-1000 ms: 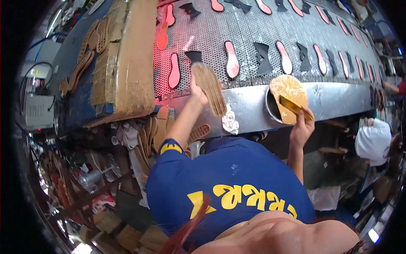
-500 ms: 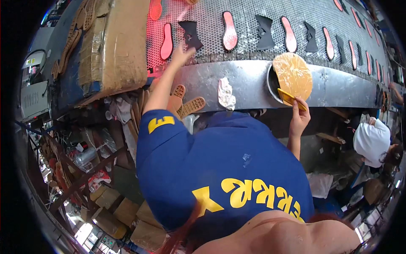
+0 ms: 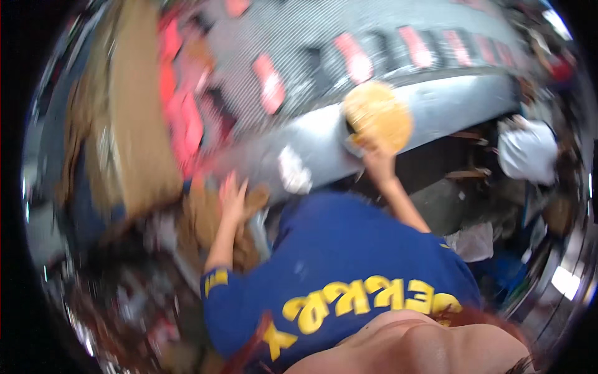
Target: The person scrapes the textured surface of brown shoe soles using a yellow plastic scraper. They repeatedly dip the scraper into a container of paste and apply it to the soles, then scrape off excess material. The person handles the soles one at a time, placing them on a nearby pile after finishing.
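Frame is heavily motion-blurred; details limited. Nearest the camera: the person's blue shirt (image 3: pixel 349 274) with yellow lettering fills the lower centre, both forearms running up from it toward the grey metal bench edge (image 3: pixel 324 146), taken here as the landmark. Left hand (image 3: pixel 232 198) sits just below the bench edge, to its left end, fingers spread apart and palm open, over a stack of tan sole-shaped pieces (image 3: pixel 208 227); whether it touches the stack cannot be told through the blur, and it appears to hold nothing. Right hand (image 3: pixel 374 159) is raised against the bench edge, right of centre, closed around the lower rim of a round orange-yellow tub (image 3: pixel 378 115) that stands at the edge; what lies inside the tub cannot be made out. A white crumpled rag (image 3: pixel 294 169) rests against the bench face between the two hands. Beyond the bench edge: a grey perforated belt (image 3: pixel 311 68) carrying pink soles (image 3: pixel 271 84) and darker shapes laid in rows, well apart from either hand. Left of the belt, a brown cardboard sheet (image 3: pixel 134 124). Right of the bench edge, a white bundle (image 3: pixel 526 149), unidentified. Judgement on progress: many pieces already lie on the belt, so part of the laying-out looks done; the tan stack under the left hand looks unworked, so more appears to remain.
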`<state>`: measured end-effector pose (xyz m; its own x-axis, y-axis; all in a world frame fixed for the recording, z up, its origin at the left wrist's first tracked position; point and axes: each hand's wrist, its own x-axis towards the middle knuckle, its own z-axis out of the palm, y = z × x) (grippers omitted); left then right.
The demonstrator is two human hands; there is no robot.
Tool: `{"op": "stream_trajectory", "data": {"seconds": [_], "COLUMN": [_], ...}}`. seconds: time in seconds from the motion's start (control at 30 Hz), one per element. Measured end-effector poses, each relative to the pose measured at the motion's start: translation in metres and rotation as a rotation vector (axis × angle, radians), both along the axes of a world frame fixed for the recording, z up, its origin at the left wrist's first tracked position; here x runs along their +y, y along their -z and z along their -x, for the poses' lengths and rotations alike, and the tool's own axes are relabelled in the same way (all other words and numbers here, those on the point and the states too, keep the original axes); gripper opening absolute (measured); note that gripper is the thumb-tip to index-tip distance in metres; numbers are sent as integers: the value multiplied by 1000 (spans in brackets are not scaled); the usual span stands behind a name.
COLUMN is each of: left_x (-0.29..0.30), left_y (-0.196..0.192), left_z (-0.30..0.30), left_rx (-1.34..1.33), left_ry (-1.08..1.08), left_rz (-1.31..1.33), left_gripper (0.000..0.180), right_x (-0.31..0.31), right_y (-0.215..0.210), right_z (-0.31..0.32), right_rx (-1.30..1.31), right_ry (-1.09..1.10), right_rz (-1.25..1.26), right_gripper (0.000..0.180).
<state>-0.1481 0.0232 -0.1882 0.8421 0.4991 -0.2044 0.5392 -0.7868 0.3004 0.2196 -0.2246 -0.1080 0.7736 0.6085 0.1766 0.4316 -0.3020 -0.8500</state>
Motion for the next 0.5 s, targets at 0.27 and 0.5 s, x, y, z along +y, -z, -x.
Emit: {"op": "stream_trajectory", "data": {"seconds": [0.27, 0.5], "left_x": [-12, -19], "left_y": [1, -6], "left_z": [15, 48], "left_rx": [369, 460], "left_ry": [-38, -275], "left_rz": [-85, -64], "left_gripper": [110, 106], "right_x": [16, 2], "right_y": [11, 8], "right_z": [12, 18], "right_rx": [-50, -20], "right_ry": [72, 130], "right_rz": [-53, -36], "right_gripper": [13, 14]}}
